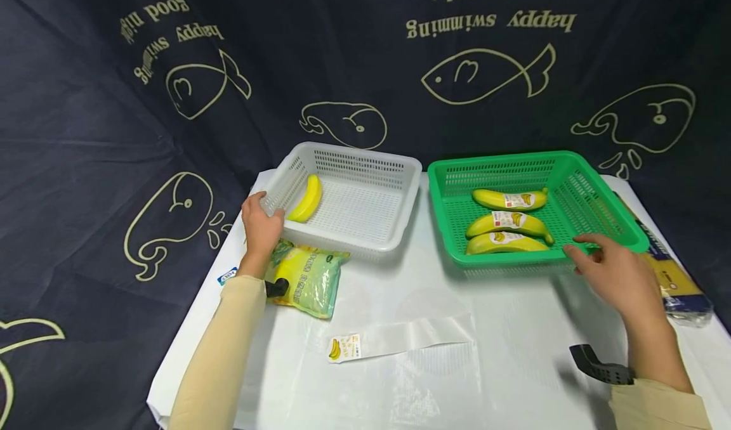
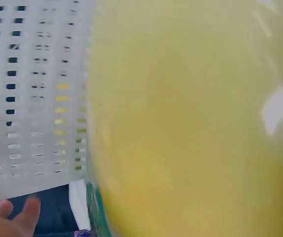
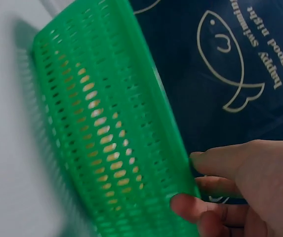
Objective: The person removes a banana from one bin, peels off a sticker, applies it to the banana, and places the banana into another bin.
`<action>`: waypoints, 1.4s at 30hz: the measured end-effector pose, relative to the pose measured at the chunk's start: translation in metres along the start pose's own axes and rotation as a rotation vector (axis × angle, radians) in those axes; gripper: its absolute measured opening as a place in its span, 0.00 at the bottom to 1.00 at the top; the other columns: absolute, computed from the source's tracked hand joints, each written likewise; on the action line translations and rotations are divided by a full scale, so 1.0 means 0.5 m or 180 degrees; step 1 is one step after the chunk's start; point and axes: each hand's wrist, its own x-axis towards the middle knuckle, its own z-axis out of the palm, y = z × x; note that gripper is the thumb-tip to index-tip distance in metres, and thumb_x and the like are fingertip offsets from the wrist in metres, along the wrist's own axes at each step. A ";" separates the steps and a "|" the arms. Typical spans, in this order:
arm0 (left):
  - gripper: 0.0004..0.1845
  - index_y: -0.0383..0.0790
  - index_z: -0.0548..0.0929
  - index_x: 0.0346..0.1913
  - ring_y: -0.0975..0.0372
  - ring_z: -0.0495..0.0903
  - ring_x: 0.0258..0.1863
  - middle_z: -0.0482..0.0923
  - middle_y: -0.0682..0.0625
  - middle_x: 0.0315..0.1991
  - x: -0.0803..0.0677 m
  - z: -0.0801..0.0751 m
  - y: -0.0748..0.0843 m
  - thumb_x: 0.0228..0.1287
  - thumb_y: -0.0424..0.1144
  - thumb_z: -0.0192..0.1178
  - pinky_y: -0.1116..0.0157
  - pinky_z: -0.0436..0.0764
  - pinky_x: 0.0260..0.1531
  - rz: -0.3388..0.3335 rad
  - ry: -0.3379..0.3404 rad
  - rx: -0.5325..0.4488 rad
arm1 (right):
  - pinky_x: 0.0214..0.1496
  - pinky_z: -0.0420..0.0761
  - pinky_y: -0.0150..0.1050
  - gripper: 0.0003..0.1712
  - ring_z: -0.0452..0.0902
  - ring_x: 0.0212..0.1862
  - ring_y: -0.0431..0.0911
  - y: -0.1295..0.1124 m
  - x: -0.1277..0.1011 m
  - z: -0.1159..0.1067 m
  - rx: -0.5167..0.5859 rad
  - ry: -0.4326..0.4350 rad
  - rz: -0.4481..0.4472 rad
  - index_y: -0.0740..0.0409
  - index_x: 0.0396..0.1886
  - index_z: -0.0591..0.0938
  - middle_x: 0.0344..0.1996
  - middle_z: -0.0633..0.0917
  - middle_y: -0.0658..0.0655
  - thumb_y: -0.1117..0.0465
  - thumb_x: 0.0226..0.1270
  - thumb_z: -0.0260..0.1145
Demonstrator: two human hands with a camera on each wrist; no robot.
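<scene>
The left hand (image 1: 259, 224) is gripping the white basket (image 1: 394, 227) holding one bare banana (image 1: 307, 199); the right hand (image 1: 613, 271) is grasping the green basket (image 1: 605, 198) holding three wrapped bananas (image 1: 508, 224).

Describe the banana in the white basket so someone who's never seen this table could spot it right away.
Two baskets stand side by side on the table; take the white basket, by the left hand. The bare banana leans against its left wall. Unlike the three wrapped bananas in the green basket, it has no label or wrapper.
</scene>
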 end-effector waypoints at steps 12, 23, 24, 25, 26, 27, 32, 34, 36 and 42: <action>0.32 0.37 0.58 0.69 0.45 0.65 0.59 0.62 0.36 0.62 0.011 -0.032 -0.022 0.62 0.34 0.51 0.50 0.63 0.60 -0.0633 -0.0064 -0.0501 | 0.25 0.70 0.46 0.30 0.78 0.36 0.58 -0.094 0.042 0.013 0.0135 0.0248 -0.0467 0.58 0.57 0.78 0.39 0.83 0.64 0.40 0.70 0.55; 0.31 0.41 0.58 0.69 0.46 0.64 0.58 0.60 0.39 0.62 0.007 -0.014 -0.011 0.62 0.33 0.49 0.51 0.63 0.59 -0.0641 -0.0039 -0.0505 | 0.36 0.74 0.46 0.22 0.77 0.37 0.47 -0.237 0.105 0.071 0.0553 0.0004 -0.1268 0.53 0.55 0.80 0.38 0.83 0.52 0.45 0.71 0.59; 0.31 0.41 0.57 0.70 0.46 0.64 0.58 0.60 0.39 0.62 0.007 -0.012 -0.009 0.62 0.33 0.49 0.50 0.63 0.60 -0.0644 -0.0048 -0.0496 | 0.38 0.74 0.45 0.21 0.77 0.38 0.46 -0.255 0.116 0.077 0.0585 -0.0033 -0.1377 0.52 0.54 0.81 0.40 0.83 0.50 0.46 0.70 0.59; 0.31 0.41 0.57 0.70 0.46 0.64 0.58 0.60 0.39 0.61 0.006 -0.010 -0.006 0.62 0.33 0.49 0.50 0.63 0.60 -0.0654 -0.0062 -0.0486 | 0.39 0.75 0.45 0.20 0.77 0.39 0.45 -0.276 0.126 0.081 0.0605 -0.0082 -0.1487 0.51 0.54 0.81 0.41 0.83 0.49 0.46 0.70 0.59; 0.31 0.41 0.57 0.70 0.46 0.64 0.58 0.60 0.39 0.62 0.004 -0.008 -0.002 0.62 0.33 0.49 0.50 0.63 0.60 -0.0666 -0.0085 -0.0480 | 0.40 0.75 0.45 0.20 0.77 0.39 0.44 -0.296 0.137 0.085 0.0597 -0.0113 -0.1587 0.50 0.54 0.81 0.42 0.82 0.48 0.46 0.70 0.60; 0.31 0.41 0.57 0.70 0.46 0.64 0.58 0.60 0.39 0.62 0.004 -0.006 0.001 0.63 0.33 0.49 0.50 0.64 0.60 -0.0673 -0.0108 -0.0477 | 0.41 0.75 0.44 0.19 0.77 0.39 0.43 -0.318 0.146 0.088 0.0580 -0.0140 -0.1660 0.49 0.53 0.81 0.42 0.82 0.47 0.46 0.69 0.61; 0.31 0.40 0.56 0.69 0.45 0.65 0.58 0.59 0.38 0.62 0.006 -0.008 0.009 0.63 0.33 0.48 0.49 0.64 0.59 -0.0653 -0.0111 -0.0485 | 0.41 0.76 0.43 0.16 0.76 0.40 0.42 -0.435 0.203 0.112 0.0482 -0.0394 -0.1923 0.48 0.51 0.82 0.41 0.82 0.47 0.48 0.68 0.62; 0.30 0.40 0.56 0.69 0.45 0.66 0.58 0.59 0.38 0.62 0.006 -0.007 0.009 0.64 0.34 0.49 0.49 0.65 0.59 -0.0646 -0.0080 -0.0478 | 0.40 0.76 0.42 0.16 0.76 0.40 0.42 -0.478 0.228 0.129 0.0469 -0.0535 -0.1968 0.49 0.51 0.83 0.41 0.82 0.47 0.49 0.68 0.63; 0.30 0.40 0.56 0.69 0.45 0.66 0.58 0.59 0.38 0.62 0.005 -0.007 0.010 0.64 0.34 0.48 0.49 0.65 0.59 -0.0672 -0.0075 -0.0462 | 0.40 0.77 0.41 0.16 0.77 0.40 0.43 -0.518 0.252 0.150 0.0450 -0.0683 -0.1996 0.50 0.51 0.83 0.41 0.82 0.48 0.50 0.68 0.63; 0.30 0.42 0.56 0.69 0.46 0.67 0.57 0.59 0.39 0.63 0.003 -0.006 0.007 0.64 0.34 0.49 0.49 0.66 0.58 -0.0741 -0.0119 -0.0407 | 0.45 0.76 0.43 0.17 0.78 0.43 0.46 -0.628 0.309 0.215 0.0143 -0.1059 -0.1996 0.54 0.52 0.82 0.43 0.83 0.52 0.52 0.68 0.63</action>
